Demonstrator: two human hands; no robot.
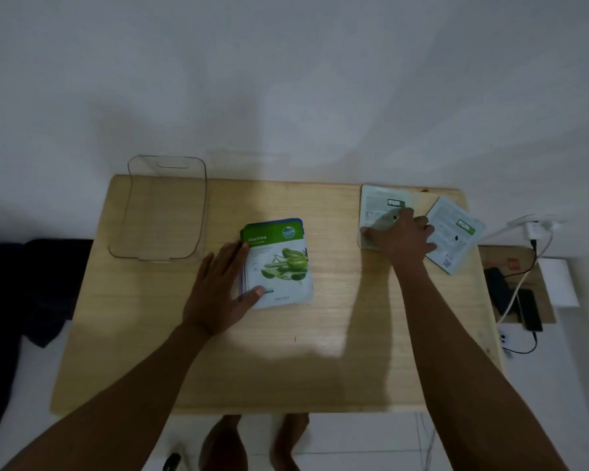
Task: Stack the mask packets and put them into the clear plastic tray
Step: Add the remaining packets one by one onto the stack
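Note:
A small stack of mask packets (281,266) lies at the table's middle, a green Aloe Vera packet on top and a blue edge showing beneath. My left hand (220,288) rests flat against the stack's left side, thumb on its lower corner. At the far right a face-down white packet (376,202) lies under my right hand (403,237), whose fingers press and curl on it, lifting its edge. Another face-down packet (456,232) lies tilted just right of that hand. The clear plastic tray (165,212) stands at the table's back left with nothing inside.
The light wooden table (320,368) stands against a white wall. To its right are a charger plug, white cables and dark phones (527,311) on a brown surface. Dark cloth (31,283) lies on the left. My feet show below the front edge.

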